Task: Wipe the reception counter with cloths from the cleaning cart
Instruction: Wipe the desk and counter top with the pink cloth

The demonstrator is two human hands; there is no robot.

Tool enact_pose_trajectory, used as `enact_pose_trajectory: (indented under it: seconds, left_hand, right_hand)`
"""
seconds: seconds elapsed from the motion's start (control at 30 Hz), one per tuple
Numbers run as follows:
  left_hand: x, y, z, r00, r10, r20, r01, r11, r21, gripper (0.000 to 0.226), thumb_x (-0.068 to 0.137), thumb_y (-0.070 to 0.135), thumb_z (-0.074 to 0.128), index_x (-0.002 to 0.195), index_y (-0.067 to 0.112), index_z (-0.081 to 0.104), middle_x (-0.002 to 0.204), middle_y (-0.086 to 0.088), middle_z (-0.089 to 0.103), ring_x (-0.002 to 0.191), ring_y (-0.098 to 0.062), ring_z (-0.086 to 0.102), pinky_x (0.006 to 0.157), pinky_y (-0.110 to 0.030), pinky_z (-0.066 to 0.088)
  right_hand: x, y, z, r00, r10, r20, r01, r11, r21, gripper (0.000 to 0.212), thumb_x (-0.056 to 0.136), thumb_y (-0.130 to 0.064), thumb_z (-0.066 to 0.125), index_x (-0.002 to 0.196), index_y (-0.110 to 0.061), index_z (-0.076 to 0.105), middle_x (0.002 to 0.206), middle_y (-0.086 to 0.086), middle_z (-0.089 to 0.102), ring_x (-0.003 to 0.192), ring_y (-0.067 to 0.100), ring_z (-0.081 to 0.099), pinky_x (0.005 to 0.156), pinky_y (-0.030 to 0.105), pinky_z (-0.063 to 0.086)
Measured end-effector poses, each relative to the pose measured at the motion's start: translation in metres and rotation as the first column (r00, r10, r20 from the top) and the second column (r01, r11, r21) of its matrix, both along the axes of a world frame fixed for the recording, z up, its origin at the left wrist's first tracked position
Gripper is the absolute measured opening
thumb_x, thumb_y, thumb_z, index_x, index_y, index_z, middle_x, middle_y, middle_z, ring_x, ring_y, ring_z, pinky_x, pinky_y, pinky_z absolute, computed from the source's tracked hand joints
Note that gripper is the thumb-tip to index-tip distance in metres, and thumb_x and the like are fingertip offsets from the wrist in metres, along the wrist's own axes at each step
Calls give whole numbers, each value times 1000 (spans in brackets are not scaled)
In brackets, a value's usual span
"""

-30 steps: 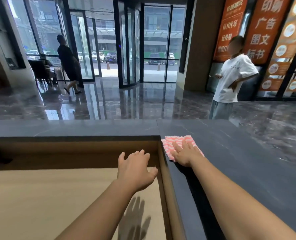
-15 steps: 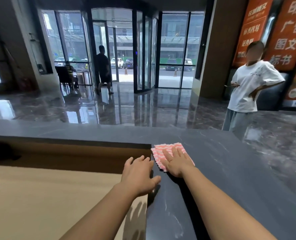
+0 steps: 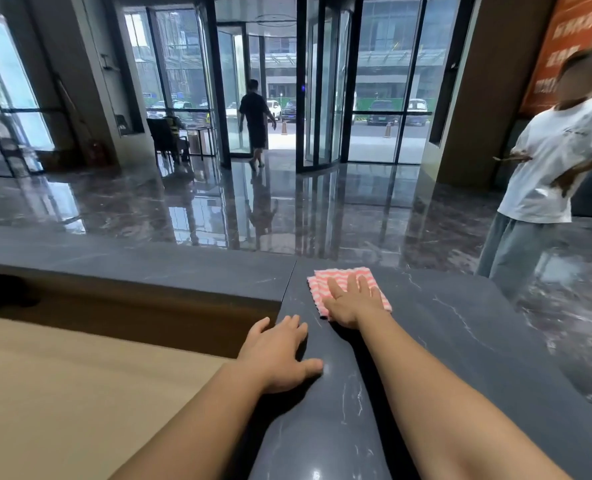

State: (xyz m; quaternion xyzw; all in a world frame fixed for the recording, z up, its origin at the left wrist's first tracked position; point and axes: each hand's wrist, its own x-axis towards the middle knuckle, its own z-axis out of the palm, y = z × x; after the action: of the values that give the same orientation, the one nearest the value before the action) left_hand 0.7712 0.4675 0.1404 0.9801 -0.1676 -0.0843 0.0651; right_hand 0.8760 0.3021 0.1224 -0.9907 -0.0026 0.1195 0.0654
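Note:
A pink and white striped cloth (image 3: 325, 284) lies flat on the dark grey marble reception counter (image 3: 460, 341), near its inner corner. My right hand (image 3: 351, 303) presses on the cloth with straight, spread fingers and covers its near half. My left hand (image 3: 277, 353) rests flat on the counter's inner edge, fingers relaxed, a little nearer to me and left of the cloth. It holds nothing. No cleaning cart is in view.
A lower tan desk surface (image 3: 80, 393) lies left of the counter, behind a brown inner wall. A person in a white shirt (image 3: 550, 161) stands beyond the counter at the right. Another person (image 3: 256, 123) walks by the glass revolving door.
My left hand came down from above the tan desk onto the counter's inner edge. My right hand stays pressed on the cloth. My view turned left; the distant person walked to the door.

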Motion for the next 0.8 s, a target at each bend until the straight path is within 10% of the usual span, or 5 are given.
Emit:
enact_pose_trajectory:
  seconds: [0.37,0.63,0.8]
  left_hand:
    - [11,-2,5,997,-45,-61,54,987,154,81,89,66,43,154,26,16,161,7,11,148,-8,9,118,-39,-1]
    - [25,-16,15,993,-27,-116,59,958,279,82,82,71,50,148,24,33,155,5,32,142,-16,31,118,-41,5]
    - [31,-21,13,987,39,-157,-5,979,206,81,78,67,61,142,21,44,147,2,45,133,-23,44,109,-37,36]
  right_hand:
    - [52,27,-2,974,219,56,-219,976,-9,59,102,-55,17,155,-35,0,163,2,-13,149,25,-15,119,49,-8]
    - [49,-91,-4,994,-71,79,74,997,-32,61,101,-55,16,155,-33,0,163,4,-11,150,24,-13,120,46,-8]
    - [18,-180,-6,949,-305,78,308,951,-33,61,101,-54,17,156,-33,0,163,4,-12,150,24,-11,121,45,-3]
